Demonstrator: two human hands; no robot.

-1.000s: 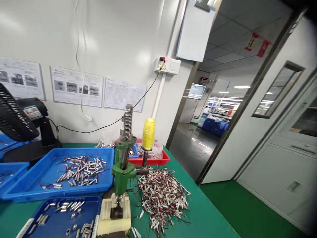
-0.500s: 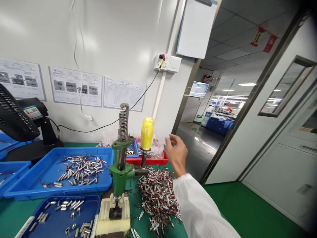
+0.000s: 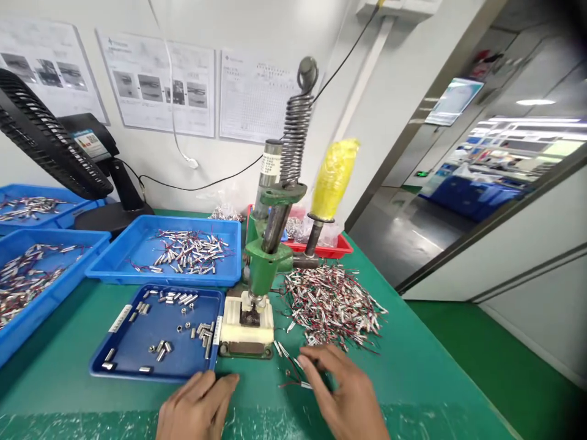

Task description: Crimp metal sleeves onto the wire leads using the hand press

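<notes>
My left hand [image 3: 196, 408] is at the front edge of the dark blue tray [image 3: 137, 354], fingers bent and pressed together; whatever they hold, if anything, is hidden. Just right of the press, my right hand [image 3: 346, 391] has its thumb and index tips close together beside a few loose wired parts [image 3: 285, 353]; I cannot make out anything between them. The green hand press [image 3: 266, 269] stands between and beyond both hands, its pale base block [image 3: 229, 333] on the bench. Its lever handle [image 3: 335, 180], wrapped in yellow, points up. Small metal cylinders [image 3: 161, 351] lie in the tray.
A large heap of wired metal parts [image 3: 330, 302] lies right of the press. Blue trays [image 3: 123, 278] with similar parts stand left, near a black fan [image 3: 50, 134]. A red tray [image 3: 337, 249] sits behind the heap. The bench's right edge [image 3: 440, 357] borders the floor.
My right hand has come down from beside the yellow handle to the bench in front of the heap. My left hand has come into view. The view has tilted downward.
</notes>
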